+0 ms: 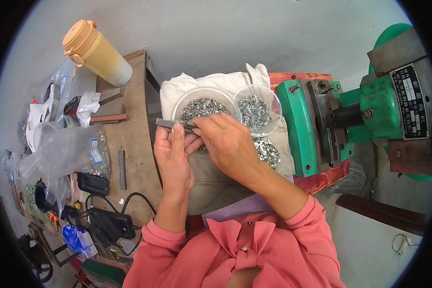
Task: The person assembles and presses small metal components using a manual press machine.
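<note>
My left hand (174, 152) grips a narrow grey metal bar (164, 123), thumb on top and fingers curled beneath. At the bar's right end, the fingertips of my right hand (228, 145) are pinched together; what they hold, if anything, is too small and hidden to name. Just beyond both hands stands a wide clear tub (174, 102) of small shiny metal pieces. Right of it is a smaller clear tub (277, 115) with similar bits. A loose heap of flat silvery pieces (268, 152) lies by my right wrist, partly covered by it.
A pale cloth (177, 86) lies under the tubs. To the right rises a green press (293, 129) with a dark metal ram. On the wooden table (139, 192) at left are a ridged metal strip (122, 170), a plastic bag (72, 149), a black adapter with cables (111, 225) and a yellow bottle (101, 55).
</note>
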`<state>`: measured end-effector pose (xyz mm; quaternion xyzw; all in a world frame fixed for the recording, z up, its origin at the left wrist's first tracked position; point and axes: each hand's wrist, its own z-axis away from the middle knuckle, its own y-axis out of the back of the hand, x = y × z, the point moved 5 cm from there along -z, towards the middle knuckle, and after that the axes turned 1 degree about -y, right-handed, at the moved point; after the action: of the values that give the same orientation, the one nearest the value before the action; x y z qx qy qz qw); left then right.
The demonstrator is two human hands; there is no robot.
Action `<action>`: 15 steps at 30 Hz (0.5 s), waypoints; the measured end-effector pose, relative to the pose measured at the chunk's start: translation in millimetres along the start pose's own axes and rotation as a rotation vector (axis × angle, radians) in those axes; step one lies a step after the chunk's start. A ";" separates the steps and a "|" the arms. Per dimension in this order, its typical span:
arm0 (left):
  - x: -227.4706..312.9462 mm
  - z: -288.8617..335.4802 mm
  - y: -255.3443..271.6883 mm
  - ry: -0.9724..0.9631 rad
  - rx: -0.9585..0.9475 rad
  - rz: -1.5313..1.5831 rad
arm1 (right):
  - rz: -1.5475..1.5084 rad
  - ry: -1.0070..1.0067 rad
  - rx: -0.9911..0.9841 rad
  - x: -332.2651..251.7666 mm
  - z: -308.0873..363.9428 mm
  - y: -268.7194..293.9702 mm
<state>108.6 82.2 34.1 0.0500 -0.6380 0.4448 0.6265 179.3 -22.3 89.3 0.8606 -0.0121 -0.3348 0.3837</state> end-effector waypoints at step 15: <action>4.0 2.1 -2.0 0.006 0.013 0.050 | 0.058 0.075 0.046 -11.6 4.4 7.4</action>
<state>107.4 81.6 38.8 0.0368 -0.6341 0.4648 0.6169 169.5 -27.2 98.6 0.8803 -0.0306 -0.2907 0.3738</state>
